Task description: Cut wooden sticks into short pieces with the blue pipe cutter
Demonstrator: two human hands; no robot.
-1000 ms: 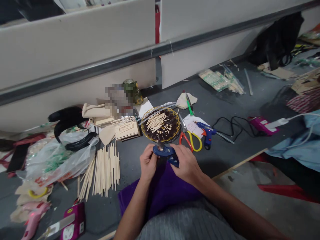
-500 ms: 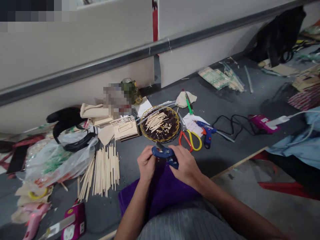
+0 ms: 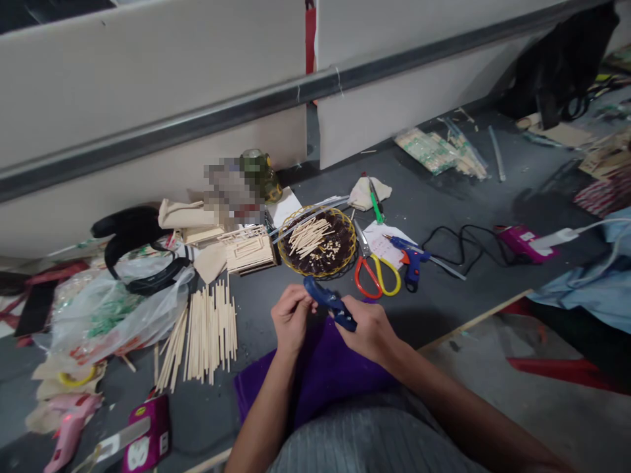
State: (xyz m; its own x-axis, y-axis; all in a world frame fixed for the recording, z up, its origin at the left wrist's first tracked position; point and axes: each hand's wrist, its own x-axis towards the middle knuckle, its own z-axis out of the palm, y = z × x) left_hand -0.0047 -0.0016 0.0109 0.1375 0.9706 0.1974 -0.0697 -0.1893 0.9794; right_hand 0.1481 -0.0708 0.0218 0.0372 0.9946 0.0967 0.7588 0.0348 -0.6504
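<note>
Over the purple cloth [image 3: 328, 381] at the table's front, my right hand [image 3: 371, 328] is wrapped round a blue-handled cutter [image 3: 329, 301], which points up and to the left. My left hand [image 3: 292, 314] is closed in a pinch just beside the cutter's left end; whatever sits between its fingertips is too small to make out. Beyond both hands lies a yellow-rimmed basket [image 3: 282, 249] with short cut wooden sticks [image 3: 310, 236] and tiny pieces in it. Long wooden sticks [image 3: 211, 332] lie in a row to the left. A small stick-built model [image 3: 250, 251] stands behind them.
Right of the basket are red-and-yellow scissors [image 3: 378, 274], a blue glue gun [image 3: 411, 257] and a green-handled knife [image 3: 376, 205]. Plastic bags [image 3: 128, 315], a pink glue gun [image 3: 71, 424] and a purple box [image 3: 146, 430] lie left. A person's blue sleeve [image 3: 586, 269] shows at right.
The cutter has turned in my right hand, its left end tipping upward; its blade no longer shows. My left hand remains pinched close by. The view has shifted slightly.
</note>
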